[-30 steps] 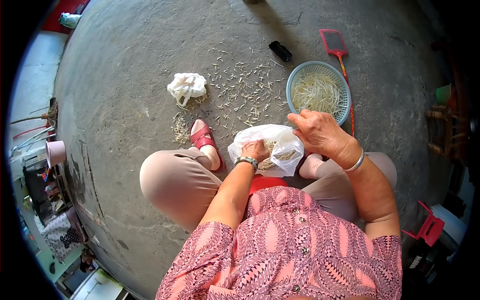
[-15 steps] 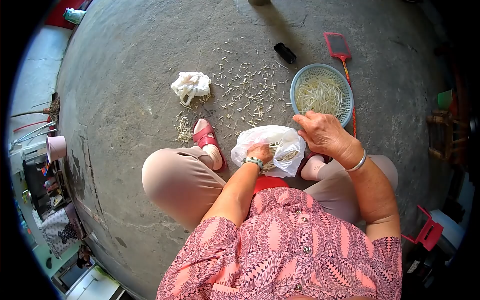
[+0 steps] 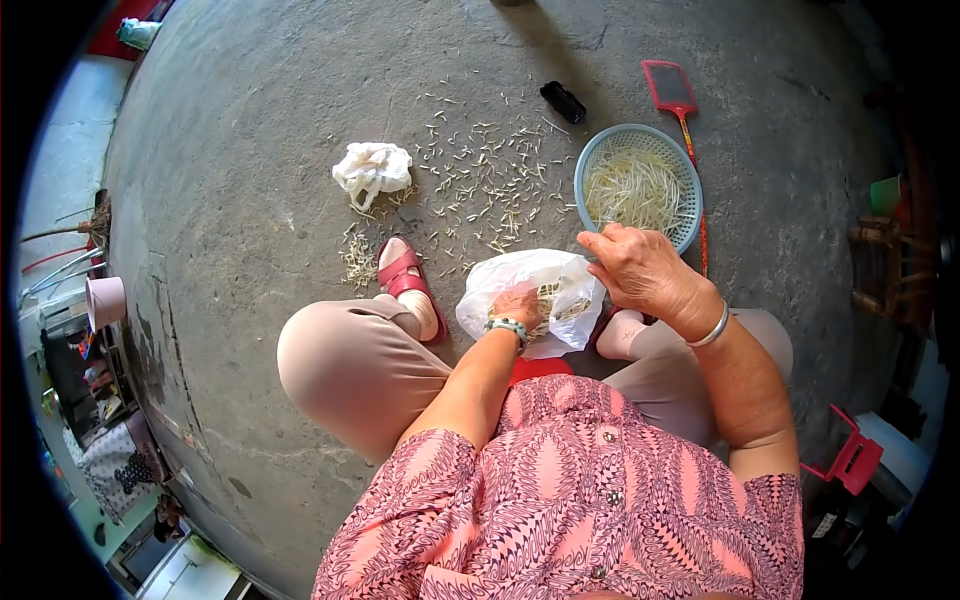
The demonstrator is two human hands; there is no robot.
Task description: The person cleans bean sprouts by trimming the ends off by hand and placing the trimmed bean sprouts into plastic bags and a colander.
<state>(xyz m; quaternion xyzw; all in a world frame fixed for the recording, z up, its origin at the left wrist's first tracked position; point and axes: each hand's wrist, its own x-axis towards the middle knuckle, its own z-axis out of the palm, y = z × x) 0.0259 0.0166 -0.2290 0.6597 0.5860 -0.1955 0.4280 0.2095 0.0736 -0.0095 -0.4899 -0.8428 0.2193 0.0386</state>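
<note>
An open white plastic bag (image 3: 575, 330) lies between my feet with bean sprouts (image 3: 549, 308) inside. Deep in its mouth is my left hand (image 3: 515, 305), against the sprouts; its fingers are mostly hidden. My right hand (image 3: 645, 268) is closed, thumb and fingers together, above the bag's right side and just below the near rim of a pale blue colander (image 3: 583, 170). Whatever it pinches is too small to make out. A heap of long white bean sprouts (image 3: 638, 190) fills the middle of the colander.
Short sprout bits (image 3: 490, 185) are scattered over the concrete floor. A crumpled white bag (image 3: 373, 172) lies left, a black object (image 3: 563, 102) ahead. Beside the colander is a red fly swatter (image 3: 670, 87). A red plastic stool (image 3: 855, 458) stands right, a pink bucket (image 3: 105, 302) far left.
The whole view has shifted slightly, so floor objects appear a little further left and up. Both hands stay almost where they were, the left in the bag, the right closed by the colander.
</note>
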